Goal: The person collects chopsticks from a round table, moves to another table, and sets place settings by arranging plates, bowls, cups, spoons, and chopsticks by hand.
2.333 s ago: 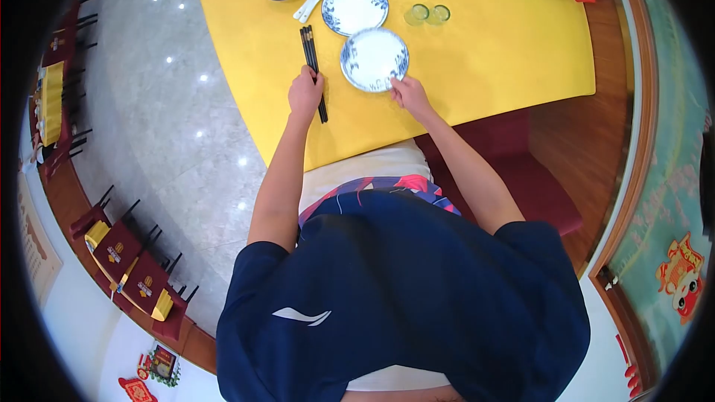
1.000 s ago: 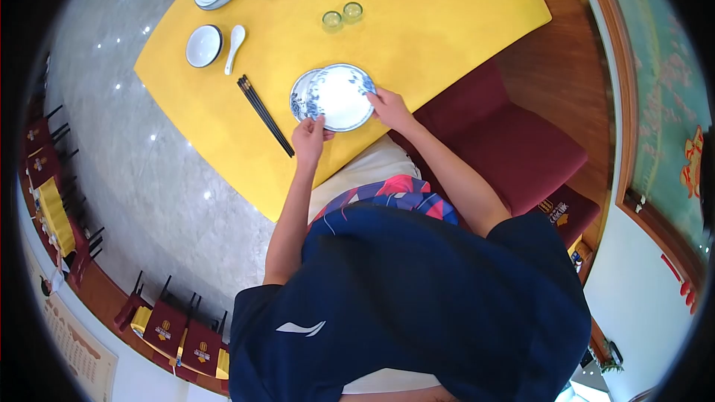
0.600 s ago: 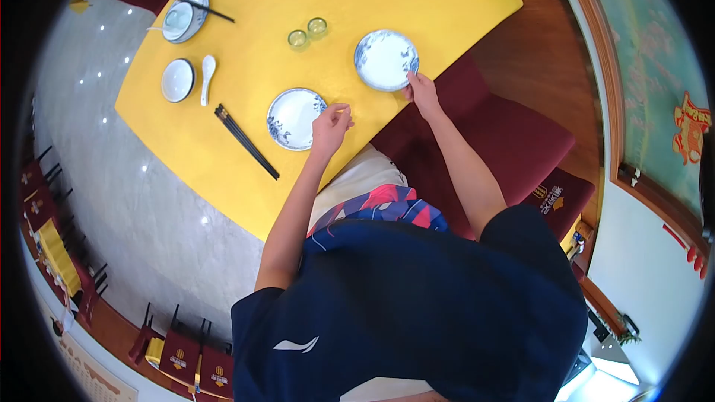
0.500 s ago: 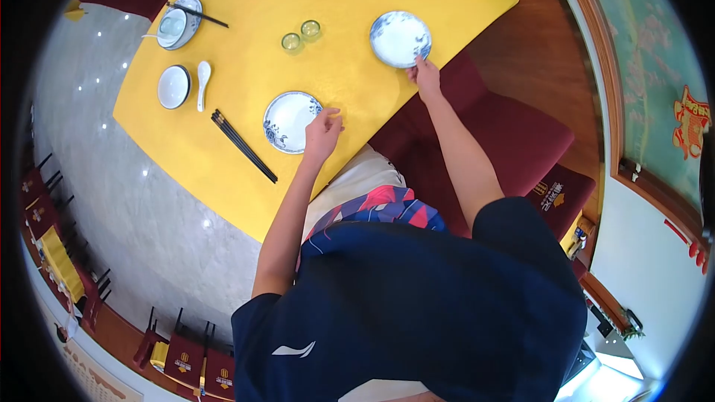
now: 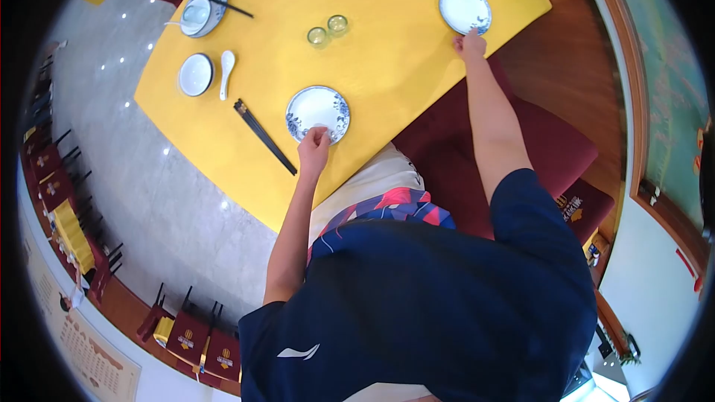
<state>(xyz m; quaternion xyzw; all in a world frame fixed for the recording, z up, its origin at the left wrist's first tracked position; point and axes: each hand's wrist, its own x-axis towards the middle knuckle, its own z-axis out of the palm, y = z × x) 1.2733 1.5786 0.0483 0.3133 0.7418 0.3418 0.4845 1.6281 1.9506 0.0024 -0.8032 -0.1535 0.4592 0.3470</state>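
My left hand (image 5: 314,150) is closed at the near rim of a blue-patterned plate (image 5: 318,110) lying on the yellow tabletop (image 5: 387,67). My right hand (image 5: 470,46), arm stretched out, grips the near edge of a second patterned plate (image 5: 465,7) at the right side of the table. Black chopsticks (image 5: 265,137) lie left of the first plate. Beyond them are a white spoon (image 5: 227,74) and a white bowl with a dark rim (image 5: 196,74). Two small glasses (image 5: 328,28) stand between and beyond the plates.
At the far left is another setting with a plate (image 5: 218,11), a bowl and chopsticks. A maroon chair (image 5: 521,141) stands against the right table edge. More tables and chairs line the left, where a person (image 5: 75,296) is partly visible in the distance.
My right hand has carried its plate away from me, to the right. My left hand has moved from the right side of the other plate to its near rim, fingers closing.
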